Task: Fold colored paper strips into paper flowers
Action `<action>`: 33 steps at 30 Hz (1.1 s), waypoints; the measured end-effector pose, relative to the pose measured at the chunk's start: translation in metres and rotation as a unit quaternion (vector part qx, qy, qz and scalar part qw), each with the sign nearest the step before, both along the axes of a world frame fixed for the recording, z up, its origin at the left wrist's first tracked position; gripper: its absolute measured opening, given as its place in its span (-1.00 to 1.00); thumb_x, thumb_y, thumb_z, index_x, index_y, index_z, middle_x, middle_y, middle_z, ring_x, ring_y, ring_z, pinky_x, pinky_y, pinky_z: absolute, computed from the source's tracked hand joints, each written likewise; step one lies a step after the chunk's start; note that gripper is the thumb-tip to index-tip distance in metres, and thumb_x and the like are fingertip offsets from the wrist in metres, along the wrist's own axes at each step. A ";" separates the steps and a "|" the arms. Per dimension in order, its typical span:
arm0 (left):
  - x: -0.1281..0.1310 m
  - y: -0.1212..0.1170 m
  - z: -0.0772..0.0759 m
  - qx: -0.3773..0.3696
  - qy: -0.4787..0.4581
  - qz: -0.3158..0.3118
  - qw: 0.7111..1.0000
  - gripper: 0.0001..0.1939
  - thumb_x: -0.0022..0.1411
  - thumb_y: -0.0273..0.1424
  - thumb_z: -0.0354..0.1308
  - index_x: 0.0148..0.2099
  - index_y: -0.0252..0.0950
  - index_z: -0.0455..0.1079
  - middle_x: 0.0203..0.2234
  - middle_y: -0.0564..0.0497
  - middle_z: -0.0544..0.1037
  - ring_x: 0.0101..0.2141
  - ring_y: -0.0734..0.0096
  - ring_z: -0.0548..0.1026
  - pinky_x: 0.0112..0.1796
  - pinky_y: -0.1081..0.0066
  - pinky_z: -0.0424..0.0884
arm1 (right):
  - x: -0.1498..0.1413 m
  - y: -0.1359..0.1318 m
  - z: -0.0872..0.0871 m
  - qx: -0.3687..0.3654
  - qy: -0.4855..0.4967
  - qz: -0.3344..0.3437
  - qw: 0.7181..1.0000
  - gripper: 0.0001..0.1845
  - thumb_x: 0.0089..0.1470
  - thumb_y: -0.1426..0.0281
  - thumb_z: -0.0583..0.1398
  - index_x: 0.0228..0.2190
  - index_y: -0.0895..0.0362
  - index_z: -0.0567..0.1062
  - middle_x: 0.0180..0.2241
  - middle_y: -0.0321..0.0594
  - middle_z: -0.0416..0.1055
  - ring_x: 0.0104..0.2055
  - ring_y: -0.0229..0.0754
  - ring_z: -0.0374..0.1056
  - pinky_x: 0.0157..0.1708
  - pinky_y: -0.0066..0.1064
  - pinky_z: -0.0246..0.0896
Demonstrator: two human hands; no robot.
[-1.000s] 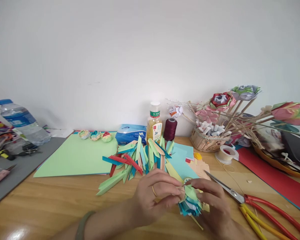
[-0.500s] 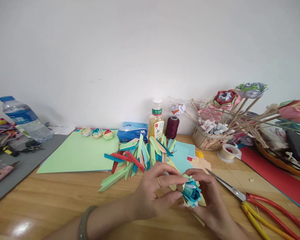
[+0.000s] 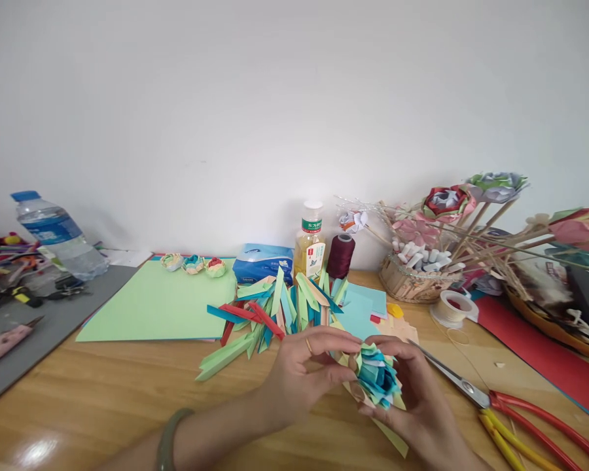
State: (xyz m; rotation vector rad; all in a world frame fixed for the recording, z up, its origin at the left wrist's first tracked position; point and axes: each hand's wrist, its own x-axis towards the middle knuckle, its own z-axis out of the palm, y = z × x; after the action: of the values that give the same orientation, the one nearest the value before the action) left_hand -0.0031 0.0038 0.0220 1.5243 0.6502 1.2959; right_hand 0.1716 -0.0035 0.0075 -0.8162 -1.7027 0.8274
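Note:
A paper flower (image 3: 379,376) in blue, teal and pale green sits between my two hands above the table's front. My right hand (image 3: 419,392) curls round its right side, thumb below and fingers behind. From the left, my left hand (image 3: 307,366) pinches the flower's edge between thumb and fingers. A pale yellow-green paper piece (image 3: 392,437) juts out beneath the flower. Just beyond the hands lies a pile of folded paper strips (image 3: 275,307) in green, blue, red and peach. The undersides of the fingers are partly hidden.
Scissors (image 3: 464,386) with red and yellow handles lie at the right, near a thread spool (image 3: 452,309). Green paper sheets (image 3: 161,311) carry three small paper flowers (image 3: 194,263). Behind stand a tissue pack (image 3: 264,261), a drink bottle (image 3: 310,242), maroon thread (image 3: 341,256) and a basket (image 3: 412,281).
The left fingers have shifted slightly left from the flower's top to its left edge. More of the pale paper shows below the flower. The whole view has moved a little.

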 end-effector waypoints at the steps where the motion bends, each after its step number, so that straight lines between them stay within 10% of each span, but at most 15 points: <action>1: 0.000 0.000 0.000 -0.014 -0.006 -0.006 1.000 -0.78 0.05 -0.42 0.19 -0.20 -0.29 0.45 -0.23 -0.13 0.50 -0.22 0.28 0.47 -0.32 0.39 0.47 | 0.000 0.000 0.001 -0.006 0.003 0.003 1.000 -0.55 -0.14 0.36 0.30 -0.20 -0.05 0.27 -0.21 -0.22 0.32 -0.22 -0.19 0.38 -0.31 -0.50 0.36; 18: -0.002 -0.006 0.009 -0.118 -0.049 -0.007 0.992 -0.74 0.17 -0.29 0.03 -0.14 -0.28 0.38 -0.20 -0.11 0.48 -0.16 0.29 0.40 -0.25 0.38 0.40 | -0.002 0.000 0.004 0.009 -0.012 -0.033 0.999 -0.57 -0.17 0.45 0.30 -0.22 -0.01 0.30 -0.23 -0.20 0.36 -0.22 -0.16 0.39 -0.32 -0.45 0.37; 33: 0.001 -0.009 0.002 0.004 0.042 0.084 0.996 -0.92 0.10 -0.43 0.11 -0.31 -0.32 0.34 -0.36 -0.06 0.45 -0.28 0.39 0.43 -0.27 0.38 0.43 | 0.006 0.004 -0.003 0.039 -0.078 -0.092 0.992 -0.58 -0.11 0.37 0.27 -0.19 -0.01 0.24 -0.19 -0.18 0.29 -0.21 -0.15 0.33 -0.31 -0.37 0.35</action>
State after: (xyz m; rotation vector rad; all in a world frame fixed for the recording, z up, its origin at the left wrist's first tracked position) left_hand -0.0018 -0.0047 0.0238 1.5641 0.8422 1.3667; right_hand 0.1773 0.0009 0.0044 -0.9883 -1.7535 0.5799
